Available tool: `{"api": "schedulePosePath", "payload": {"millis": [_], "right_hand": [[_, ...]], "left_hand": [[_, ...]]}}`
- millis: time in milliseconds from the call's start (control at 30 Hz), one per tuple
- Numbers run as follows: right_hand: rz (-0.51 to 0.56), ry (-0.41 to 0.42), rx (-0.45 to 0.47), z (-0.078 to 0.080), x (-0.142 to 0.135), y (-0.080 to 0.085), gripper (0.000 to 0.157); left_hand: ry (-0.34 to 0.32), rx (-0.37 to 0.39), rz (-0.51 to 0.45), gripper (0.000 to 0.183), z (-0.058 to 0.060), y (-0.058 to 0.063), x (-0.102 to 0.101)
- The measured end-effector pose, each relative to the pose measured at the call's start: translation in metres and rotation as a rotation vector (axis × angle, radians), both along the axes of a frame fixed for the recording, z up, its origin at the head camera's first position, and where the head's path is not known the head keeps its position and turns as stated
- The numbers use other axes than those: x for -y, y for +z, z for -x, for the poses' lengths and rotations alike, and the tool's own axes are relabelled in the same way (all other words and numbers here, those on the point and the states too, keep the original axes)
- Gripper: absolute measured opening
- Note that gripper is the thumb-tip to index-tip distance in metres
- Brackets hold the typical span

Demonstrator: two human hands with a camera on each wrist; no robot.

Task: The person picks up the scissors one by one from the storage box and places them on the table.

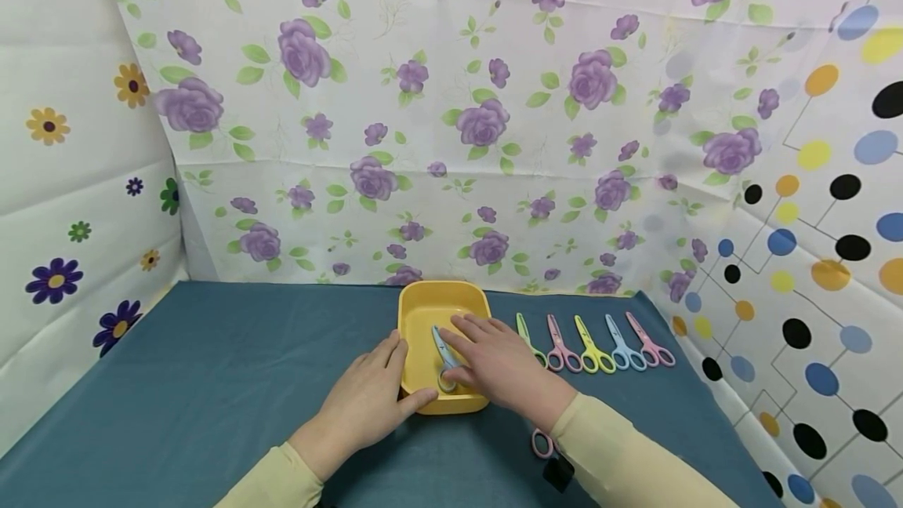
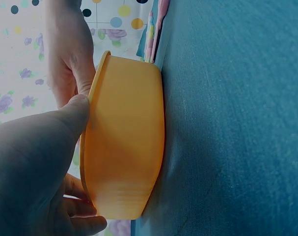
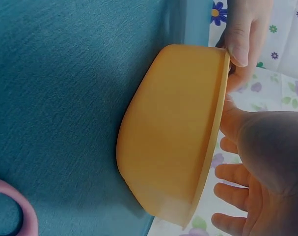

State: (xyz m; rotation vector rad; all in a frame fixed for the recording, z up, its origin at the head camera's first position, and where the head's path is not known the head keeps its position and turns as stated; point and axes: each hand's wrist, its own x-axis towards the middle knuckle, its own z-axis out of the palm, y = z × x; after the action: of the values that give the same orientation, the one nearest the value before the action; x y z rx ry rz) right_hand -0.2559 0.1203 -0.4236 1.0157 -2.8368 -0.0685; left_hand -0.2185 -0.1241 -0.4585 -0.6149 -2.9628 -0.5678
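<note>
A yellow plastic basin [image 1: 411,359] stands on the cloth-covered table in the head view. My left hand [image 1: 363,398] holds it by the left side, thumb along the front rim and fingers at the outer wall. Inside the basin is a pair of light blue scissors [image 1: 443,347], blades pointing away and handles near me. Over the basin's right part, my right hand [image 1: 501,363] has its fingers loosely spread, fingertips and thumb close beside the scissors. The right wrist view shows several extended fingers [image 3: 232,194] beyond the rim, while the basin's wall hides the thumb tip.
To the right lies a row of scissors: green [image 1: 523,328], pink [image 1: 564,357], yellow [image 1: 596,359], blue [image 1: 628,357] and another pink pair [image 1: 656,353]. A pink scissor handle [image 1: 542,444] shows beside the right forearm. Patterned cloth walls [image 1: 423,100] stand at the back and sides.
</note>
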Motion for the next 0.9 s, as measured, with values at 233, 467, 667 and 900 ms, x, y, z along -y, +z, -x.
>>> {"api": "schedulePosePath", "payload": {"millis": [233, 467, 667, 900], "right_hand": [[-0.039, -0.005, 0.0, 0.004, 0.006, -0.003, 0.076], [-0.062, -0.011, 0.001, 0.006, 0.01, -0.005, 0.079], [-0.085, -0.004, -0.013, 0.008, 0.013, -0.006, 0.08], [-0.116, 0.012, -0.053, 0.01, 0.015, -0.008, 0.077]], "left_hand": [[0.001, -0.001, -0.001, 0.102, 0.0, -0.001, 0.0], [0.001, 0.004, -0.007, 0.102, 0.0, -0.001, 0.001], [0.003, 0.008, -0.008, 0.102, 0.0, 0.0, 0.0], [0.012, 0.009, 0.008, 0.103, 0.002, -0.002, 0.0]]}}
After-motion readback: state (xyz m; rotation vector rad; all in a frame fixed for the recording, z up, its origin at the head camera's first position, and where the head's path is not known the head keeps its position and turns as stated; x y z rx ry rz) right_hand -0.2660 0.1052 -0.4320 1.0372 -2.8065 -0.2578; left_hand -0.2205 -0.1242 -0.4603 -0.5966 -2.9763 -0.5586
